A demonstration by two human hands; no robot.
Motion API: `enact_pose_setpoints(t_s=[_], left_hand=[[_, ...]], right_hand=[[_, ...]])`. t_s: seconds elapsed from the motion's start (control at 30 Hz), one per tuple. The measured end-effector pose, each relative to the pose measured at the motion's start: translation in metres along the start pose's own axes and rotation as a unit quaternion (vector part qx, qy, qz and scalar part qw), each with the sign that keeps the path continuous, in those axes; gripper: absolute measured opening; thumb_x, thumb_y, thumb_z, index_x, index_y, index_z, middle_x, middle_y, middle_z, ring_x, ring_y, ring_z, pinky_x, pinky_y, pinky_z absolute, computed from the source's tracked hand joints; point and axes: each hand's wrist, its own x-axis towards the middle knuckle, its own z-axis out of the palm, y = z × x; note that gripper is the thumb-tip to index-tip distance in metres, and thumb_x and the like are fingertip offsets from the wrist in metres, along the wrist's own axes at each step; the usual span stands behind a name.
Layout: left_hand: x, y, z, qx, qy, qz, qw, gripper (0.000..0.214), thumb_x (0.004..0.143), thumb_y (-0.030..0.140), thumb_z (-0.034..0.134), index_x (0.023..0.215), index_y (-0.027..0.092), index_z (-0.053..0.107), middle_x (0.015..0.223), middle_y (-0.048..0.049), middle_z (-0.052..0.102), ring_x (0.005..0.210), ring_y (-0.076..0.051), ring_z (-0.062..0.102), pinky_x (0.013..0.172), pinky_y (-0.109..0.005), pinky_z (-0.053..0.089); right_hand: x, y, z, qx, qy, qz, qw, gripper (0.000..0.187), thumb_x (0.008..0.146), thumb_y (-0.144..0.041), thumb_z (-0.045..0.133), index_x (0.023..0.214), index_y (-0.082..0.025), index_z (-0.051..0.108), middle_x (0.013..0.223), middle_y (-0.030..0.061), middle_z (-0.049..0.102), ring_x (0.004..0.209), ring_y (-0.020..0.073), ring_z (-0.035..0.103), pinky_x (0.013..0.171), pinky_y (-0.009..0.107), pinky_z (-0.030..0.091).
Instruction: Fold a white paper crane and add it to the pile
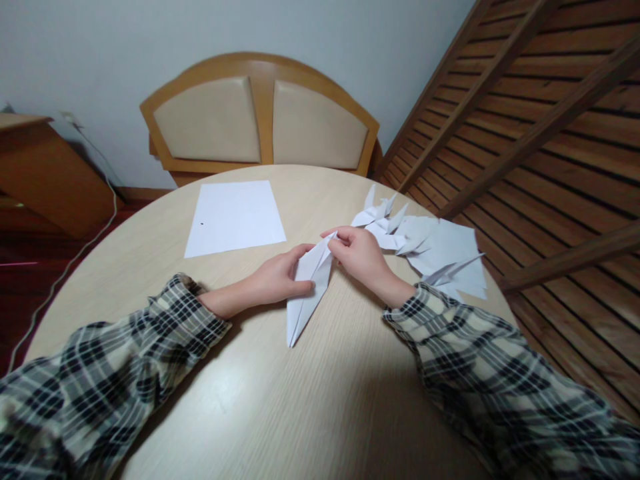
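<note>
A long, narrow folded piece of white paper (306,297) lies on the round light-wood table (320,400), its point toward me. My left hand (283,273) grips its upper left side, fingers closed over the fold. My right hand (357,252) pinches the paper's upper tip between thumb and fingers. Both arms wear plaid sleeves.
A flat white sheet (235,217) lies at the table's far left. Several folded paper cranes (383,220) rest on loose white sheets (450,253) at the right edge. A wooden chair with padded back (260,120) stands behind the table. Slatted wood panelling (550,133) fills the right.
</note>
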Motion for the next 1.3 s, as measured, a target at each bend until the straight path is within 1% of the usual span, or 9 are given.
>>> enact_pose_setpoints(t_s=[0.13, 0.3, 0.4, 0.47, 0.6, 0.7, 0.8, 1.03, 1.3], left_hand=[[-0.001, -0.001, 0.003, -0.006, -0.006, 0.000, 1.000, 0.071, 0.064, 0.021, 0.070, 0.132, 0.019, 0.050, 0.111, -0.0100, 0.067, 0.096, -0.028, 0.063, 0.086, -0.042, 0.049], [-0.002, 0.002, 0.005, -0.039, -0.043, 0.004, 0.998, 0.071, 0.069, 0.020, 0.067, 0.136, 0.018, 0.044, 0.121, -0.0114, 0.063, 0.103, -0.026, 0.062, 0.091, -0.042, 0.047], [-0.002, 0.006, 0.003, -0.062, -0.068, 0.009, 0.996, 0.070, 0.071, 0.019, 0.066, 0.137, 0.017, 0.041, 0.128, -0.0119, 0.060, 0.109, -0.025, 0.060, 0.095, -0.040, 0.045], [-0.001, 0.009, 0.001, -0.072, -0.071, 0.004, 0.995, 0.070, 0.071, 0.019, 0.067, 0.136, 0.016, 0.041, 0.127, -0.0121, 0.060, 0.109, -0.025, 0.060, 0.095, -0.039, 0.046], [0.001, 0.008, -0.003, -0.086, -0.064, -0.003, 0.994, 0.067, 0.070, 0.019, 0.069, 0.133, 0.015, 0.046, 0.124, -0.0124, 0.062, 0.108, -0.026, 0.060, 0.094, -0.040, 0.047], [0.002, 0.002, -0.006, -0.111, -0.063, 0.003, 0.992, 0.068, 0.069, 0.020, 0.071, 0.133, 0.016, 0.048, 0.122, -0.0117, 0.063, 0.107, -0.026, 0.060, 0.093, -0.039, 0.048], [0.004, -0.003, -0.007, -0.130, -0.083, -0.012, 0.988, 0.069, 0.070, 0.021, 0.070, 0.134, 0.016, 0.045, 0.117, -0.0113, 0.064, 0.102, -0.024, 0.062, 0.090, -0.038, 0.049], [0.004, -0.004, -0.007, -0.112, -0.128, 0.002, 0.986, 0.067, 0.074, 0.021, 0.068, 0.135, 0.016, 0.042, 0.122, -0.0110, 0.061, 0.106, -0.024, 0.059, 0.095, -0.040, 0.046], [0.004, -0.001, -0.010, -0.068, -0.139, 0.023, 0.988, 0.074, 0.074, 0.024, 0.069, 0.140, 0.016, 0.037, 0.135, -0.0121, 0.054, 0.119, -0.027, 0.053, 0.106, -0.045, 0.036]], right_hand=[[0.000, -0.001, 0.000, 0.002, 0.023, 0.016, 1.000, 0.030, 0.072, -0.016, 0.052, 0.097, -0.015, 0.070, 0.060, 0.0010, 0.058, 0.055, 0.0148, 0.050, 0.054, 0.030, 0.039], [0.000, 0.000, -0.001, 0.021, 0.019, 0.012, 1.000, 0.026, 0.077, -0.015, 0.049, 0.096, -0.017, 0.067, 0.059, -0.0001, 0.055, 0.053, 0.0145, 0.051, 0.053, 0.030, 0.040], [0.002, 0.006, -0.002, 0.106, 0.037, 0.021, 0.993, 0.021, 0.084, -0.023, 0.046, 0.098, -0.021, 0.061, 0.061, -0.0013, 0.055, 0.054, 0.0142, 0.052, 0.052, 0.028, 0.041], [0.002, 0.013, -0.001, 0.196, 0.041, 0.037, 0.979, 0.020, 0.088, -0.031, 0.044, 0.100, -0.023, 0.058, 0.069, -0.0007, 0.058, 0.061, 0.0141, 0.056, 0.056, 0.027, 0.044], [-0.003, 0.022, 0.004, 0.341, -0.075, 0.055, 0.935, 0.037, 0.090, -0.056, 0.042, 0.098, -0.023, 0.057, 0.074, 0.0002, 0.059, 0.069, 0.0145, 0.057, 0.065, 0.029, 0.048], [-0.009, 0.023, 0.009, 0.321, -0.127, 0.024, 0.938, 0.039, 0.084, -0.059, 0.054, 0.084, -0.021, 0.057, 0.077, 0.0011, 0.060, 0.070, 0.0136, 0.055, 0.066, 0.028, 0.046], [-0.011, 0.021, 0.011, 0.264, -0.142, 0.005, 0.954, 0.040, 0.079, -0.058, 0.063, 0.079, -0.018, 0.061, 0.076, 0.0019, 0.061, 0.069, 0.0134, 0.053, 0.066, 0.028, 0.044], [-0.008, 0.029, 0.013, 0.247, -0.112, 0.027, 0.962, 0.036, 0.076, -0.053, 0.068, 0.073, -0.017, 0.064, 0.069, -0.0005, 0.059, 0.063, 0.0114, 0.049, 0.060, 0.026, 0.040], [-0.008, 0.028, 0.013, 0.215, -0.070, 0.032, 0.974, 0.041, 0.074, -0.054, 0.069, 0.060, -0.017, 0.058, 0.060, -0.0025, 0.052, 0.058, 0.0096, 0.044, 0.056, 0.025, 0.035]])
